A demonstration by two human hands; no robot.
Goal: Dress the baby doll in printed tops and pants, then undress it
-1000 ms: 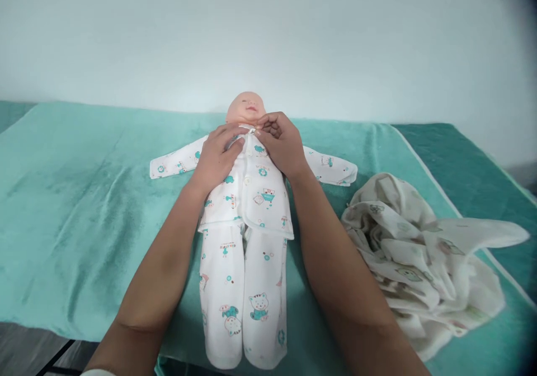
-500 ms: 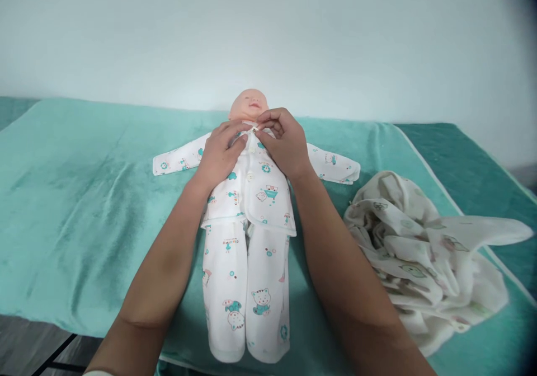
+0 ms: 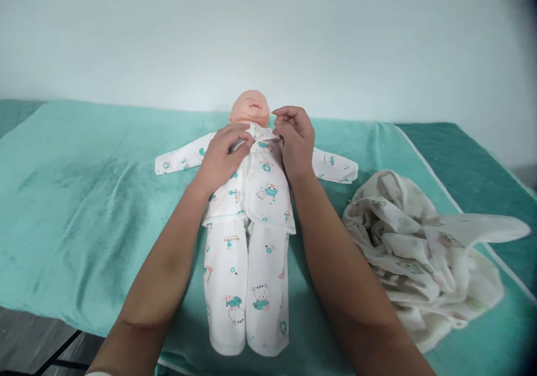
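Note:
A baby doll [image 3: 250, 106] lies on its back, head away from me, dressed in a white printed baby jacket [image 3: 268, 197] and matching trousers [image 3: 226, 286]. My left hand [image 3: 226, 155] rests on the jacket's chest, thumb and fingers closed on cloth by the front opening. At the other side of the collar, my right hand [image 3: 297, 141] pinches the upper corner of the front flap and holds it folded outward. A button [image 3: 251, 175] shows lower on the front. Both sleeves stretch out sideways; my fingers partly hide the neckline.
A crumpled white printed cloth [image 3: 419, 258] lies right of the doll, beside my right forearm. The green cover [image 3: 84, 197] spreads under everything, with a darker green strip [image 3: 470, 169] at the right. A pale wall [image 3: 268, 34] stands behind.
My right hand has moved right, away from my left hand, drawing the jacket's upper flap outward. The left hand stays at the chest, and more of the doll's neck shows.

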